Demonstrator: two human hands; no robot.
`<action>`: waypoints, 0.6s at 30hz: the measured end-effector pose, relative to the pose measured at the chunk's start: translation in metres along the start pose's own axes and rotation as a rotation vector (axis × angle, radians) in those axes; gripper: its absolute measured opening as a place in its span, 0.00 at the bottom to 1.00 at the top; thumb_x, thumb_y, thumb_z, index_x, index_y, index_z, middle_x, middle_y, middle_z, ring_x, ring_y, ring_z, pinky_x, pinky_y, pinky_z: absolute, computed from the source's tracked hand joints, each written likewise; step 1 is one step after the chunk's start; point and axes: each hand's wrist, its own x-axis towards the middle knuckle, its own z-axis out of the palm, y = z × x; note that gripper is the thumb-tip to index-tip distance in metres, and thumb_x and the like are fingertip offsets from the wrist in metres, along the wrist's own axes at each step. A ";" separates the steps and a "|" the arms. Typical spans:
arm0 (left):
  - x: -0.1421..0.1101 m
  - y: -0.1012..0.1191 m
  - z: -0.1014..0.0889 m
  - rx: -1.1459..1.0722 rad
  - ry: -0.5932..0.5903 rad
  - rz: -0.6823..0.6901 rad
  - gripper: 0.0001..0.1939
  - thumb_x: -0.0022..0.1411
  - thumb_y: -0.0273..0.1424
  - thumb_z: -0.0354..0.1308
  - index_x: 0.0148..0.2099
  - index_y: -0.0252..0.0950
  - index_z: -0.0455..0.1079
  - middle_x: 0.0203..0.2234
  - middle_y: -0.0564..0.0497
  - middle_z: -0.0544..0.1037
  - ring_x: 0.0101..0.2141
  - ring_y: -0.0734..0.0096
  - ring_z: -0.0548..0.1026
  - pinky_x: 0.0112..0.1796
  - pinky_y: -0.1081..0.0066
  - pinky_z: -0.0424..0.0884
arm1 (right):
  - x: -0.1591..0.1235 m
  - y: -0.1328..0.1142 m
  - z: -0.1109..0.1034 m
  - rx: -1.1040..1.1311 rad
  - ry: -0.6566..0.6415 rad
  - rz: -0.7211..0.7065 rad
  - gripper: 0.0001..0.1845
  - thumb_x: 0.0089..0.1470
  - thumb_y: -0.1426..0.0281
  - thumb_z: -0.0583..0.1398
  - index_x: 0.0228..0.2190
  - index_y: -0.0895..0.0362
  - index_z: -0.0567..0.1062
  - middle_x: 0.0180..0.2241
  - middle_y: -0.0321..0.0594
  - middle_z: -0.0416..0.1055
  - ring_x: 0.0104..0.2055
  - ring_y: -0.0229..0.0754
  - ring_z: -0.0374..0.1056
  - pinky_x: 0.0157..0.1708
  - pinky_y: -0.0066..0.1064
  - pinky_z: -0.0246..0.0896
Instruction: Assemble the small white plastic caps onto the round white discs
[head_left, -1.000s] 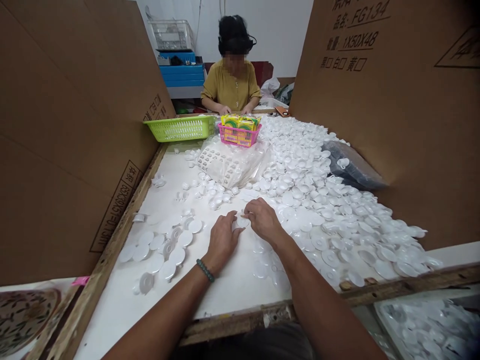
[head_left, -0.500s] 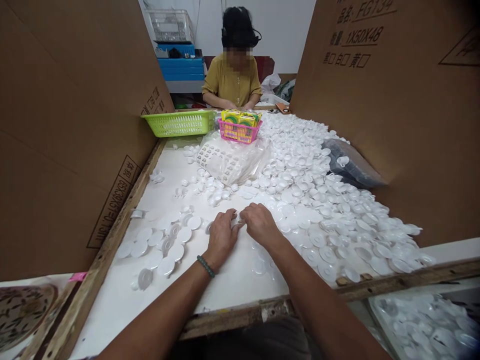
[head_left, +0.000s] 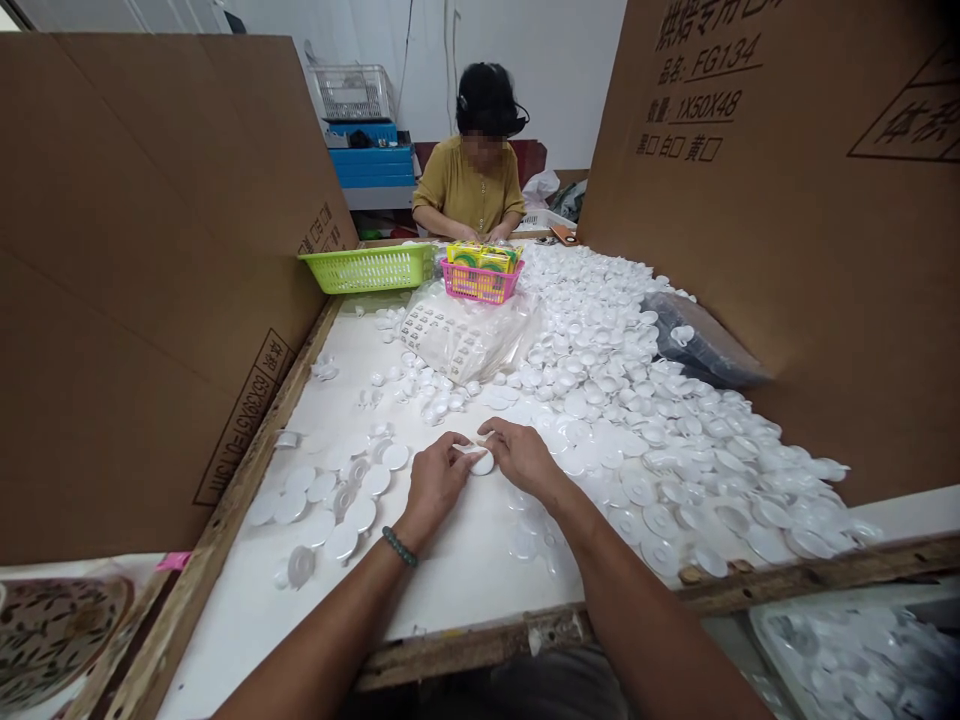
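"What's the head view showing?"
"Left hand (head_left: 436,477) and right hand (head_left: 523,456) are pinching one round white disc (head_left: 482,463), fingertips nearly closed, over the table (head_left: 465,560)."
"Beyond?"
"One green basket (head_left: 369,271), one pink basket (head_left: 480,286), both slotted plastic, are sitting."

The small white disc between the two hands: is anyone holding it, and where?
Yes: the left hand and right hand seem to pinch the disc by its far edge.
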 end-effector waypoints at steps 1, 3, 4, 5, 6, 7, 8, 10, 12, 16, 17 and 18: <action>0.001 0.001 -0.001 0.014 0.013 -0.032 0.13 0.55 0.42 0.54 0.38 0.38 0.68 0.17 0.56 0.73 0.21 0.72 0.69 0.24 0.75 0.60 | 0.000 0.001 -0.001 -0.017 -0.014 -0.032 0.13 0.55 0.72 0.52 0.40 0.54 0.73 0.29 0.35 0.74 0.32 0.37 0.67 0.33 0.26 0.57; 0.005 0.002 -0.003 0.041 0.037 -0.080 0.13 0.55 0.42 0.54 0.36 0.38 0.67 0.14 0.57 0.70 0.19 0.72 0.68 0.24 0.75 0.59 | -0.001 0.001 -0.003 -0.051 -0.026 -0.083 0.14 0.56 0.71 0.51 0.40 0.54 0.74 0.34 0.38 0.74 0.37 0.38 0.67 0.36 0.27 0.57; 0.006 0.003 -0.004 0.051 0.047 -0.096 0.12 0.54 0.41 0.54 0.36 0.37 0.67 0.13 0.57 0.70 0.19 0.72 0.69 0.24 0.75 0.59 | -0.001 0.001 -0.004 -0.065 -0.030 -0.098 0.13 0.56 0.70 0.52 0.40 0.54 0.74 0.37 0.39 0.74 0.39 0.39 0.67 0.37 0.28 0.57; 0.008 0.003 -0.005 0.059 0.053 -0.109 0.12 0.54 0.40 0.55 0.36 0.37 0.67 0.13 0.57 0.70 0.19 0.72 0.69 0.24 0.75 0.59 | -0.002 0.001 -0.004 -0.083 -0.038 -0.114 0.13 0.56 0.70 0.54 0.40 0.54 0.75 0.38 0.39 0.73 0.40 0.40 0.66 0.38 0.28 0.57; 0.009 0.003 -0.006 0.063 0.054 -0.123 0.11 0.54 0.39 0.55 0.36 0.37 0.67 0.13 0.57 0.70 0.19 0.72 0.70 0.24 0.75 0.59 | -0.003 0.000 -0.003 -0.106 -0.050 -0.131 0.12 0.54 0.69 0.55 0.40 0.53 0.75 0.39 0.39 0.73 0.41 0.40 0.65 0.39 0.28 0.56; 0.010 0.003 -0.007 0.059 0.048 -0.139 0.10 0.54 0.38 0.55 0.36 0.37 0.67 0.14 0.56 0.71 0.19 0.72 0.70 0.23 0.75 0.60 | -0.004 -0.001 -0.003 -0.133 -0.063 -0.150 0.12 0.53 0.68 0.57 0.40 0.53 0.75 0.38 0.38 0.72 0.41 0.40 0.64 0.39 0.29 0.56; 0.011 0.003 -0.007 0.046 0.038 -0.160 0.10 0.54 0.37 0.56 0.36 0.37 0.66 0.14 0.56 0.71 0.19 0.72 0.71 0.23 0.75 0.60 | -0.004 -0.002 -0.002 -0.163 -0.075 -0.170 0.11 0.52 0.68 0.59 0.40 0.52 0.75 0.36 0.38 0.72 0.41 0.40 0.63 0.38 0.29 0.56; 0.013 0.003 -0.006 -0.009 0.008 -0.217 0.10 0.53 0.36 0.57 0.36 0.36 0.65 0.15 0.55 0.72 0.19 0.73 0.71 0.22 0.76 0.62 | -0.004 -0.004 0.000 -0.228 -0.078 -0.204 0.10 0.51 0.68 0.60 0.38 0.52 0.75 0.33 0.37 0.71 0.39 0.40 0.62 0.36 0.28 0.55; 0.014 0.003 -0.005 -0.111 -0.027 -0.280 0.12 0.52 0.36 0.59 0.35 0.35 0.64 0.15 0.55 0.72 0.18 0.73 0.72 0.22 0.76 0.64 | -0.003 -0.004 0.002 -0.280 -0.059 -0.215 0.09 0.52 0.69 0.59 0.37 0.53 0.75 0.31 0.37 0.70 0.38 0.39 0.61 0.33 0.27 0.54; 0.017 0.001 -0.002 -0.351 -0.072 -0.386 0.13 0.49 0.34 0.63 0.32 0.35 0.61 0.16 0.55 0.72 0.18 0.73 0.73 0.22 0.75 0.69 | 0.004 -0.002 0.006 -0.291 -0.058 -0.178 0.09 0.51 0.69 0.60 0.37 0.54 0.75 0.31 0.38 0.69 0.37 0.40 0.61 0.31 0.28 0.53; 0.018 0.000 -0.003 -0.394 -0.079 -0.414 0.14 0.48 0.33 0.63 0.32 0.35 0.61 0.16 0.55 0.73 0.18 0.73 0.73 0.23 0.74 0.70 | 0.006 -0.002 0.007 -0.277 -0.064 -0.157 0.09 0.51 0.69 0.61 0.37 0.55 0.75 0.31 0.38 0.69 0.37 0.40 0.61 0.32 0.28 0.54; 0.019 0.000 -0.003 -0.426 -0.089 -0.441 0.14 0.48 0.32 0.64 0.32 0.35 0.61 0.16 0.54 0.73 0.17 0.73 0.73 0.23 0.73 0.71 | 0.007 -0.001 0.007 -0.262 -0.070 -0.132 0.10 0.50 0.68 0.61 0.37 0.55 0.75 0.30 0.38 0.69 0.37 0.40 0.62 0.32 0.28 0.54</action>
